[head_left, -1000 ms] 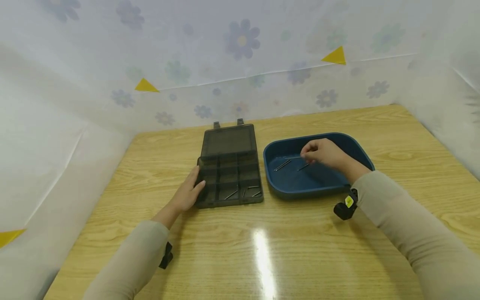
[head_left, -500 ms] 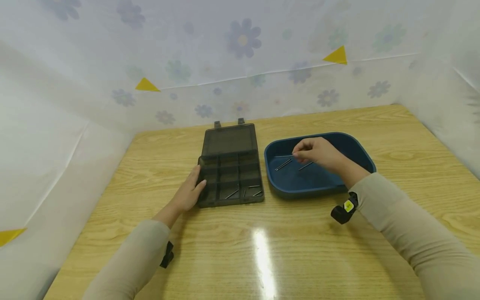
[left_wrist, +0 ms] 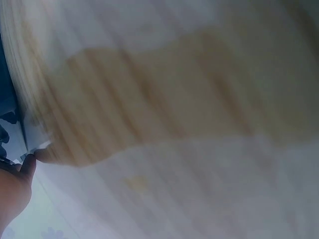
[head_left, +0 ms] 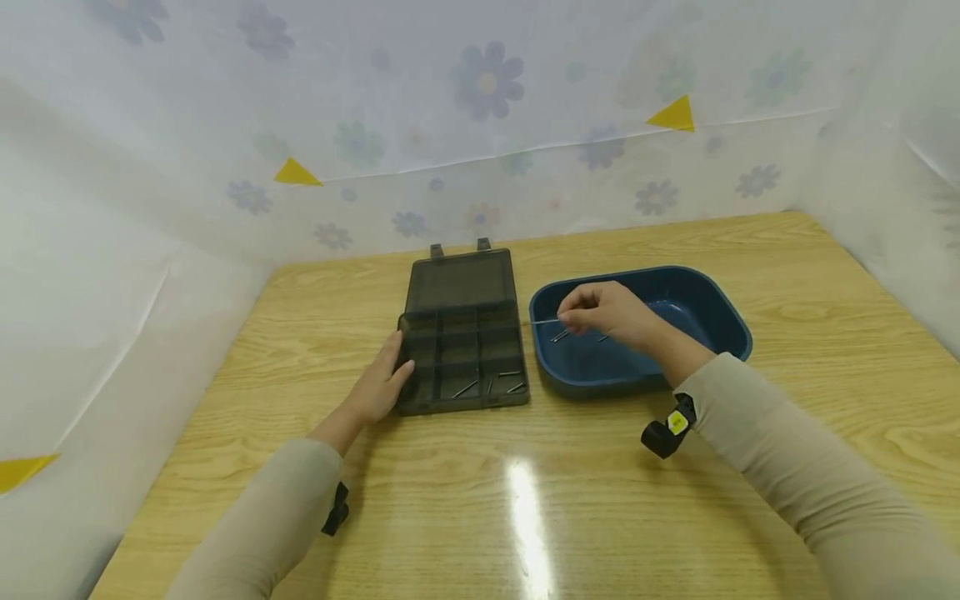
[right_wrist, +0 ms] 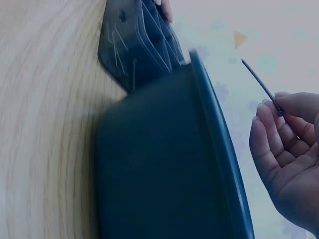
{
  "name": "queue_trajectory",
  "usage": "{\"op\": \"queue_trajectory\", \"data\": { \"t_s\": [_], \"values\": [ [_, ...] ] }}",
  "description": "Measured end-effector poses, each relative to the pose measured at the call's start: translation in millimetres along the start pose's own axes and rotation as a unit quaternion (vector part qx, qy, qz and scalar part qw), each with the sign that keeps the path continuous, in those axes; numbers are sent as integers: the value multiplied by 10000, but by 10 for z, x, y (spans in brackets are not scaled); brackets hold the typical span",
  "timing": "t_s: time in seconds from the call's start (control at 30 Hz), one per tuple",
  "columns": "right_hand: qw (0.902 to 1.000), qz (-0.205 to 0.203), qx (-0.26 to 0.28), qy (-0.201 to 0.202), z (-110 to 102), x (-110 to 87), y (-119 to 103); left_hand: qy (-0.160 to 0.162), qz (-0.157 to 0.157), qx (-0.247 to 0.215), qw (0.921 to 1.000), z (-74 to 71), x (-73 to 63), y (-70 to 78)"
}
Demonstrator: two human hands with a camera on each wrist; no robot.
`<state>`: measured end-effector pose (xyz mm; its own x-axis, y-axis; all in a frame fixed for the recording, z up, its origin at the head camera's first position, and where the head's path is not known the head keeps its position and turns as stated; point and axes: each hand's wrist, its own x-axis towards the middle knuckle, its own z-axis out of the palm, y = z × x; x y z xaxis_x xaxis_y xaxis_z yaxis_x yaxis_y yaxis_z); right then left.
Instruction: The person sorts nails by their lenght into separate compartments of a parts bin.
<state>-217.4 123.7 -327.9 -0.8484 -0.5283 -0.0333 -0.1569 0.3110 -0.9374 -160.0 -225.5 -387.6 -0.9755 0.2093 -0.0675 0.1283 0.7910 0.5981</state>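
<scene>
My right hand [head_left: 611, 315] pinches a nail [right_wrist: 261, 85] by its head end between thumb and fingers, above the left part of a blue tray [head_left: 637, 385]. The nail's pointed tip sticks out leftward, past the tray's rim in the head view. My left hand [head_left: 375, 385] rests with fairly straight fingers along the left edge of a dark, see-through compartment box [head_left: 457, 352], its thumb over the edge. Several nails [head_left: 465, 389] lie in the box's front middle and front right compartments. More nails [head_left: 560, 336] lie in the tray, partly hidden beneath my right hand.
The box's lid [head_left: 461, 279] lies folded back behind it, its two latches pointing to the wall. Wood-grain table [head_left: 435, 500] surrounds box and tray. A pale flowered sheet [head_left: 420, 192] hangs at the back, with white sheeting at both sides.
My right hand has moved left across the tray with the pinched nail, which now reaches over the tray's left rim. My left hand has stayed at the box.
</scene>
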Motion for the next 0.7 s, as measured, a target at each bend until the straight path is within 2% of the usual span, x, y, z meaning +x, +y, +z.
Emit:
{"op": "queue_trajectory", "data": {
  "t_s": [0.47, 0.7],
  "values": [
    [9988, -225, 305, -302, 305, 145, -83, 49, 14, 35, 10000, 3, -4, -15],
    [9980, -286, 203, -530, 481, 199, -124, -41, 27, 30, 10000, -12, -17, 12]
  ]
}}
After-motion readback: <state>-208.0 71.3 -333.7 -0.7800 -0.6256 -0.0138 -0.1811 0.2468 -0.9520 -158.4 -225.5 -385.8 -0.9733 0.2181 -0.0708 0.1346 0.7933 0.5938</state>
